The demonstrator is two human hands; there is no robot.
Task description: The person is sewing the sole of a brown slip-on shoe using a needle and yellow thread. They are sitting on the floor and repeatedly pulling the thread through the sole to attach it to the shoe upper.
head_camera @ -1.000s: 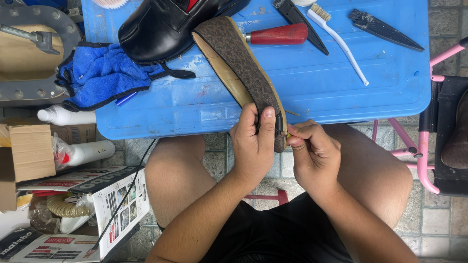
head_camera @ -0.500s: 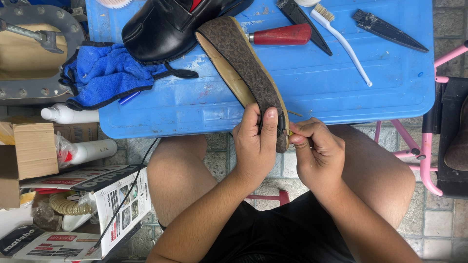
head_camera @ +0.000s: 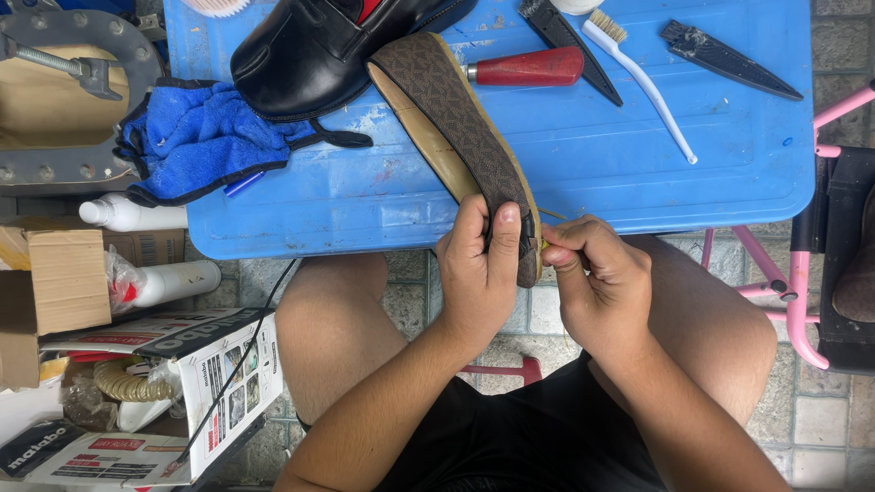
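A brown patterned flat shoe (head_camera: 451, 118) lies on its side across the near edge of a blue plastic tabletop (head_camera: 583, 173). My left hand (head_camera: 480, 273) grips its heel end, thumb pressed on the dark heel. My right hand (head_camera: 592, 273) pinches something small and yellowish at the shoe's edge, and a thin thread runs from there; what it pinches is too small to tell. Both hands hover over my bare knees.
A black leather shoe (head_camera: 319, 50) rests on a blue cloth (head_camera: 196, 137). A red-handled tool (head_camera: 529, 68), a white brush (head_camera: 638, 77) and a black blade (head_camera: 729, 59) lie on the tabletop. Cardboard boxes (head_camera: 137, 401) and white bottles (head_camera: 173, 282) stand left; a pink frame (head_camera: 802, 273) stands right.
The hands and the brown shoe hold almost the same pose; my right fingers shifted slightly at the shoe's edge.
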